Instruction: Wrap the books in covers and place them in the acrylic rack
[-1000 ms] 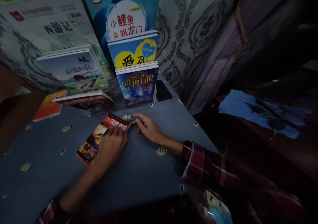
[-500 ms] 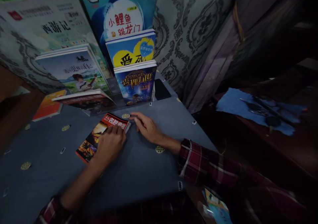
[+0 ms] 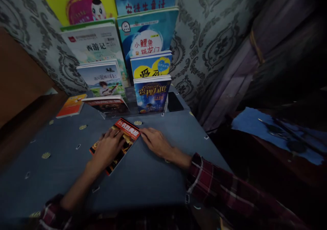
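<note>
A paperback book (image 3: 130, 129) with a red, black and gold cover and white Chinese lettering lies at a slant on the blue-grey tablecloth. Flat across its lower half rests my left hand (image 3: 108, 147), fingers spread, hiding part of the cover. My right hand (image 3: 157, 142) comes in from the right, its fingers drawn together and the tips pinching the book's upper right corner. The cover looks closed.
Behind stands a tiered rack of books, with a dark blue paperback (image 3: 152, 95) in front. A black phone (image 3: 175, 101) lies right of it, an orange book (image 3: 72, 105) at the left. A blue cloth (image 3: 251, 122) with scissors is off to the right.
My right hand has closed in on the book's corner, from apart to touching. My left hand has slid lower and left across the cover. The camera view has tilted upward.
</note>
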